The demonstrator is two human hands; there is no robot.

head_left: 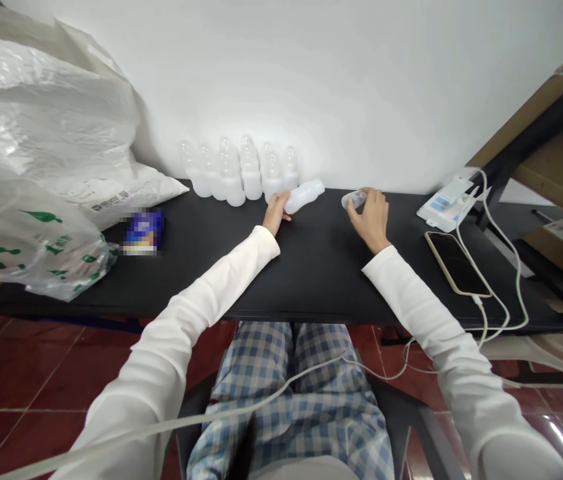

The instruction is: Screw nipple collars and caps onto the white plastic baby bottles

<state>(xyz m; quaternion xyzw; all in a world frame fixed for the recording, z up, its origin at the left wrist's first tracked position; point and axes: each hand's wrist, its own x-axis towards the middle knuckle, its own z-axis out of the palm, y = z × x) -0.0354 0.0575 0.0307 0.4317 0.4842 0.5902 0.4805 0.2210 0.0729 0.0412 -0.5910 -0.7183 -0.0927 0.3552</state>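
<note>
My left hand (276,212) reaches across the black table (311,267) and grips a white plastic bottle (306,195) that lies on its side near the wall. Just left of it, several upright white bottles (238,172) stand in a cluster against the wall. My right hand (372,217) rests further right with its fingers curled round a small clear container (353,199) lying on the table. Both arms wear white sleeves.
Big plastic bags (36,167) fill the table's left end, with a small blue packet (144,231) beside them. At the right lie a phone (456,263) on a white cable (491,267) and a white box (446,203). Cardboard boxes (556,153) stand at the far right.
</note>
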